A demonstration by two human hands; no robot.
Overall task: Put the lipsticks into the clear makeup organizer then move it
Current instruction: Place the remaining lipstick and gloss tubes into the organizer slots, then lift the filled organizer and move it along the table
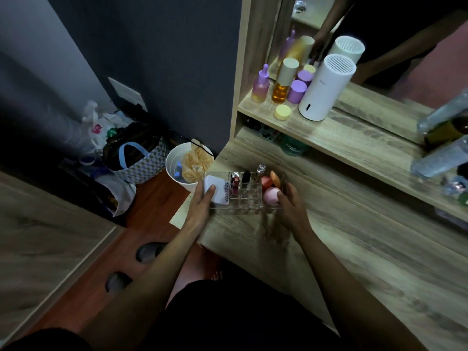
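Observation:
The clear makeup organizer (249, 201) sits at the left end of the wooden dressing table (354, 249). Its grid holds a red lipstick (235, 184), a black lipstick (245, 178) and a clear-capped tube (259, 171). A white compact (217, 190) lies in its left section, and pink and orange sponges (271, 195) fill its right section. My left hand (200, 203) grips the organizer's left end, fingers on the compact. My right hand (291, 203) grips its right end beside the sponges.
A shelf above holds purple and amber bottles (281, 84) and a white cylinder (324, 89), with a mirror behind. Clear bottles (440, 153) lie at the right. On the floor to the left stand a white bin (182, 165) and bags (136, 158).

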